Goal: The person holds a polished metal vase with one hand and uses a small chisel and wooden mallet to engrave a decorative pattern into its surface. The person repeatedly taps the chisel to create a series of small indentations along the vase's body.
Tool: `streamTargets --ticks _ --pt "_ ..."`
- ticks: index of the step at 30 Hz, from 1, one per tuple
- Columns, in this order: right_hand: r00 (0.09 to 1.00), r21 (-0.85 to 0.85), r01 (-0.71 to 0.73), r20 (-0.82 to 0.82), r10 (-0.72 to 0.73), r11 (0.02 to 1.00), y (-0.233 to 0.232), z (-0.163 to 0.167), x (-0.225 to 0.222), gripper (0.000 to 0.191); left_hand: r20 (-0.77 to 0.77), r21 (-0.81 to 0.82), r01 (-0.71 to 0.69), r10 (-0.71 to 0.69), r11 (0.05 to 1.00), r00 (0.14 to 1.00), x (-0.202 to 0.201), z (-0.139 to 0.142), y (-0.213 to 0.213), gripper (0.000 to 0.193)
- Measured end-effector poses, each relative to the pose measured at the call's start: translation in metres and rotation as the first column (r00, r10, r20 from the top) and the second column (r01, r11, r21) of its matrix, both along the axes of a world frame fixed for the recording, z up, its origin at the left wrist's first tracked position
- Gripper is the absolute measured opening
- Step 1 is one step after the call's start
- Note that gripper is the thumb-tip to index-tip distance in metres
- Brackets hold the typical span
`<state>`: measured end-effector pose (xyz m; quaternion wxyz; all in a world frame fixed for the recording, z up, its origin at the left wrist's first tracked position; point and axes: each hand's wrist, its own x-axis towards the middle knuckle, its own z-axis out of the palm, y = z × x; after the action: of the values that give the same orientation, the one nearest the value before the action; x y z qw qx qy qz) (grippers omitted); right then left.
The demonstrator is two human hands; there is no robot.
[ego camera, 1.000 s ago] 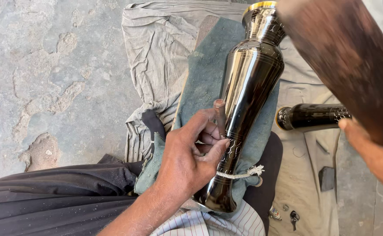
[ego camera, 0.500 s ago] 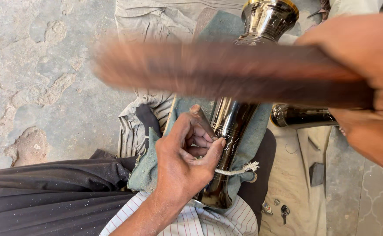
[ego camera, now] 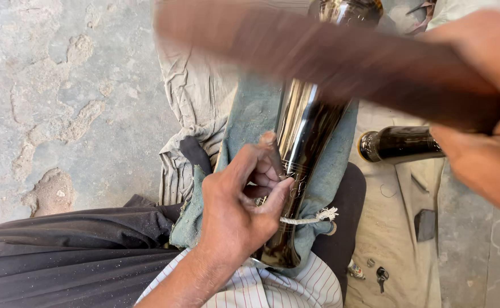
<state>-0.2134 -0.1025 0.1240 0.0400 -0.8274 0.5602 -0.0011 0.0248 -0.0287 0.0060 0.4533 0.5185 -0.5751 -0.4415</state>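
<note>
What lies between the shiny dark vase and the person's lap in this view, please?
In the head view, a teal cloth lies under the dark vase, cushioning it on the lap, with a white string tied round it near the left hand.

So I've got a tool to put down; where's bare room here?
The concrete floor left of the beige cloth is the one open patch. The middle is crowded: the dark vase on the green cloth, the left hand against it, the right hand swinging a wooden stick above. To the right lies a second vase.
</note>
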Motion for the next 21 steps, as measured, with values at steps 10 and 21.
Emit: streamTargets --ticks 10,21 --pt "0.996 0.061 -0.026 -0.079 0.031 0.998 0.011 -0.038 -0.074 0.021 0.05 -0.039 0.154 -0.152 0.987 0.987 0.0 0.021 -0.011 0.037" --pt "0.903 0.143 0.369 0.177 -0.391 0.918 0.118 -0.113 -0.155 0.011 0.202 -0.005 0.486 -0.475 0.874 0.856 0.0 0.041 -0.041 0.037"
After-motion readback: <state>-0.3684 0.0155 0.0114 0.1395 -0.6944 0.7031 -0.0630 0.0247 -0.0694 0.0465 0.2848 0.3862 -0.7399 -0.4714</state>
